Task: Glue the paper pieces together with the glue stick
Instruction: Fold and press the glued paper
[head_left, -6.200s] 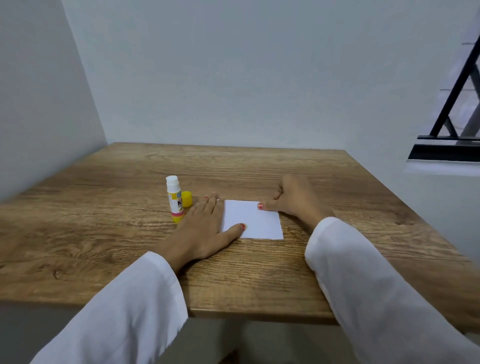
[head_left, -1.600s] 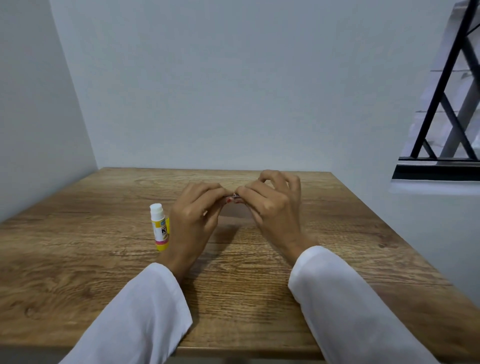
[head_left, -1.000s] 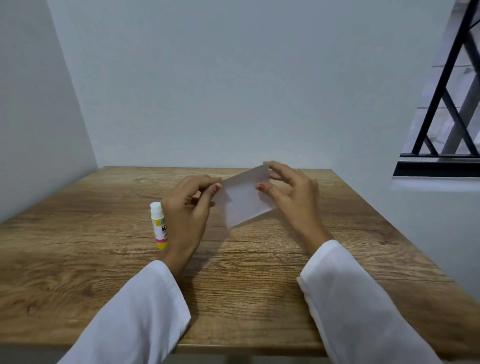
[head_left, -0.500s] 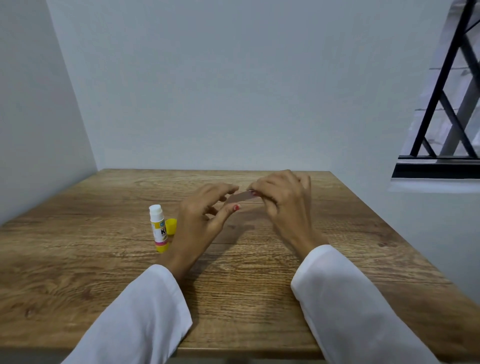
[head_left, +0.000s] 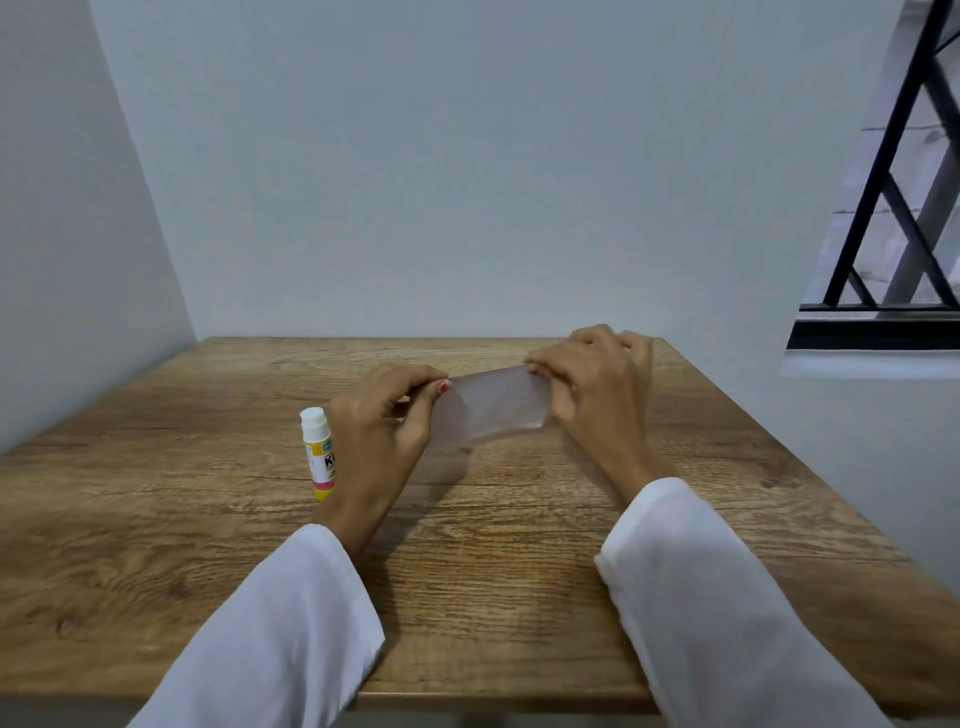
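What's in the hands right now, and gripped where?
The paper, held above the table: left hand pinches its left end, right hand its upper right end. The glue stick stands untouched.

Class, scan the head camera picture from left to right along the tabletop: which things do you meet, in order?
Glue stick → left hand → paper → right hand, all above the wooden table. Both hands pinch the paper at its ends, holding it off the table.
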